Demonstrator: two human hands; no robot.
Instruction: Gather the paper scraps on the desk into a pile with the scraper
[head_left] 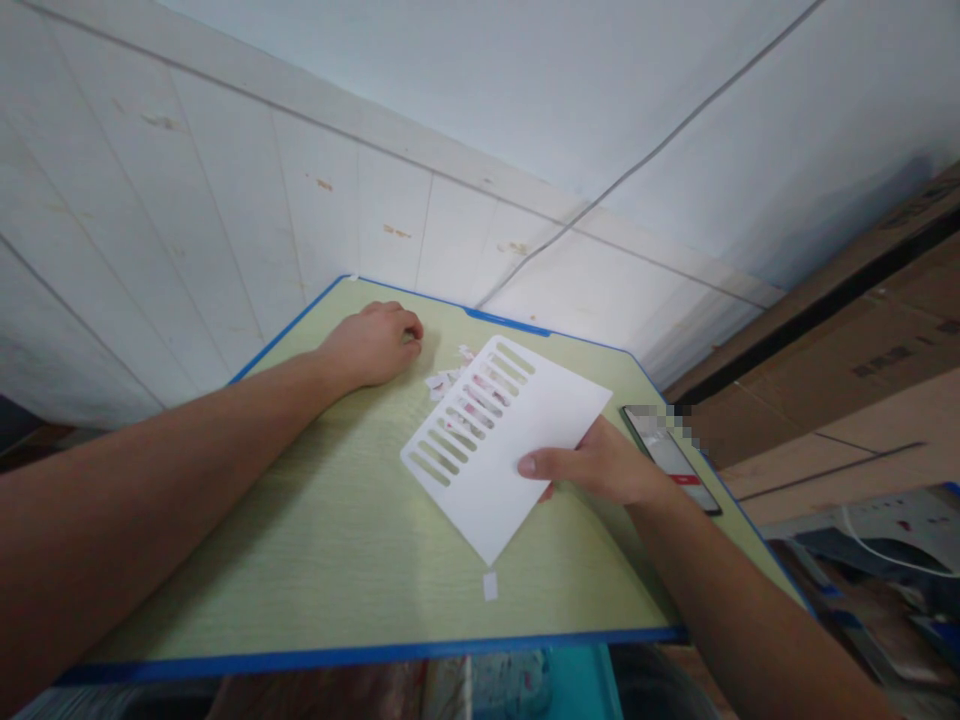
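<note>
My right hand [589, 465] grips a white card with a row of rounded slots cut along one side [536, 425], thumb on top and fingers beneath. The card is held tilted above the pale green table. Small printed paper scraps [442, 384] lie on the table beyond the card, partly covered by it, and more show through its slots. Left of the scraps, my left hand [379, 343] rests on the table with its fingers curled in. Whatever may be inside those fingers is hidden.
A small white paper piece [490, 586] lies near the front of the blue-edged table [337, 560]. On the right edge is a phone [671, 460]. Cardboard boxes [847, 350] stand to the right, a white panelled wall [360, 210] behind. A teal container [585, 685] sits below the front edge.
</note>
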